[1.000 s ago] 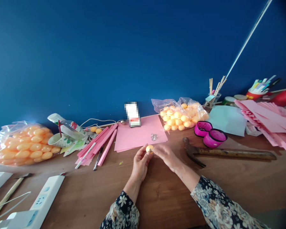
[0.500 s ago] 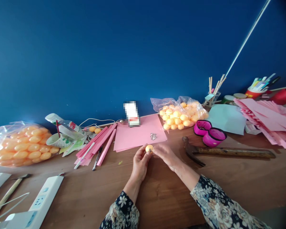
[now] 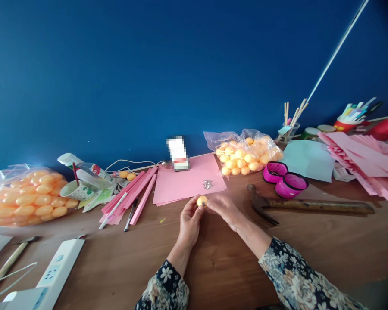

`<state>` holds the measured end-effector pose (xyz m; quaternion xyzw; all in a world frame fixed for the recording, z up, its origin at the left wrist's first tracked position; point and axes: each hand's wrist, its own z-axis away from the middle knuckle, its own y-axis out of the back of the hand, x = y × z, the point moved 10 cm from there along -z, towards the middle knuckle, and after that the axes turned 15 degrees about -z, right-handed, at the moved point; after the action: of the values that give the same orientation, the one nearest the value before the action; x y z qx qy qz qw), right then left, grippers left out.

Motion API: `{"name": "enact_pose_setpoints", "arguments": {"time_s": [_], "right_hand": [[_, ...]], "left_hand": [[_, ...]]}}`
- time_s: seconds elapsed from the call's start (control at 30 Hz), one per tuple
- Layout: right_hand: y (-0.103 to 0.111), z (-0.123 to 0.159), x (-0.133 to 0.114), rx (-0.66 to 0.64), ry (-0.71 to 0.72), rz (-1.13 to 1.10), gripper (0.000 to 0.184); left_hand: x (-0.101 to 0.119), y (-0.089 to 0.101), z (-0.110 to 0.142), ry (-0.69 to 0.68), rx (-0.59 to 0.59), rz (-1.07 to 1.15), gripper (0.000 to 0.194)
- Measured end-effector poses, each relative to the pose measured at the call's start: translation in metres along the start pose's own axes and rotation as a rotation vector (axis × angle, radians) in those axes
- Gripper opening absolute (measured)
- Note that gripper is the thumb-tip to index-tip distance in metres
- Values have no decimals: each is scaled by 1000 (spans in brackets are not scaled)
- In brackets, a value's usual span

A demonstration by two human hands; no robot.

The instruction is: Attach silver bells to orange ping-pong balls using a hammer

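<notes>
An orange ping-pong ball (image 3: 201, 200) is held between the thumb and fingers of my left hand (image 3: 190, 219). On its near lower side shows a small dark, metallic-looking spot, too small to name. My right hand (image 3: 224, 210) is closed in a pinch at the right side of the ball, its fingertips close to that spot. What those fingertips grip, if anything, is hidden. Just beyond the ball, a little heap of shiny metal pieces (image 3: 208, 184) lies on pink paper (image 3: 187, 183).
Bags of orange balls stand left (image 3: 29, 200) and right (image 3: 242, 157). A hammer (image 3: 320, 206) lies right of my hands, beside magenta round containers (image 3: 291, 185). Pink strips (image 3: 129, 193), a pen (image 3: 131, 215) and a power strip (image 3: 60, 269) are on the left.
</notes>
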<state>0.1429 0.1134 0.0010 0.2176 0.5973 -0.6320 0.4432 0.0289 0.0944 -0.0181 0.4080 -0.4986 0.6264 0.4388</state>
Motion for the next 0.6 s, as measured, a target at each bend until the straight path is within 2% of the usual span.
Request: {"name": "enact_pose_setpoints", "arguments": {"time_s": [0.27,0.5,0.6], "right_hand": [[3,-1,0,20,25,2,35],[8,-1,0,90,34,-23,35],[4,-1,-2,53,39,-15,35]], "left_hand": [[2,0,0,-14,10,-57,39],[2,-4,0,-7,-40,-58,40],[2,-5,0,5,-48,-47,41]]}}
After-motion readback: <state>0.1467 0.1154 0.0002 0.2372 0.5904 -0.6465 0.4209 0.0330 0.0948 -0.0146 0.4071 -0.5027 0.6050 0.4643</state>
